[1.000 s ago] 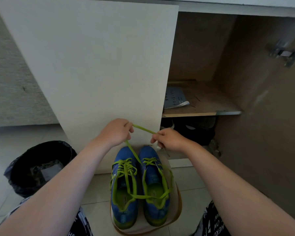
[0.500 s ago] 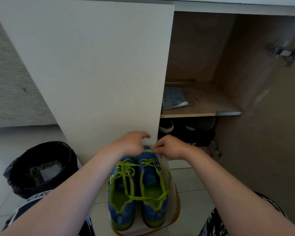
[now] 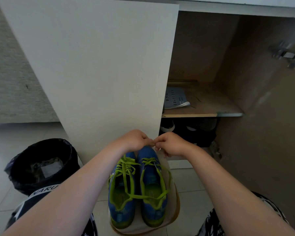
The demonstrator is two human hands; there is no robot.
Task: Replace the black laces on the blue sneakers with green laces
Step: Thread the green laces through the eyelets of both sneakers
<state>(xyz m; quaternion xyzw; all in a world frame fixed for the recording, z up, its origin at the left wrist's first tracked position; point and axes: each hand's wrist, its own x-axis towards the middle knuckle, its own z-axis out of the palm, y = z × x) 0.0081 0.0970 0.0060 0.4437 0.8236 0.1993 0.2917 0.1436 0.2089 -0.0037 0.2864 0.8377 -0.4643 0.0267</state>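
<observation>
Blue sneakers wear green laces. I see left hand and right hand clenched, fingertips meeting over the toes; what they grasp I cannot tell. Clothing reads "NARU".

Dim soft daylight, wide-angle edge distortion

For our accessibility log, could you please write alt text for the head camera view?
A person's left hand and right hand meet fingertip to fingertip above the toes of two blue sneakers threaded with bright green laces, apparently pinching a lace end. A black-lined bin stands left, an open brown cupboard right.
</observation>
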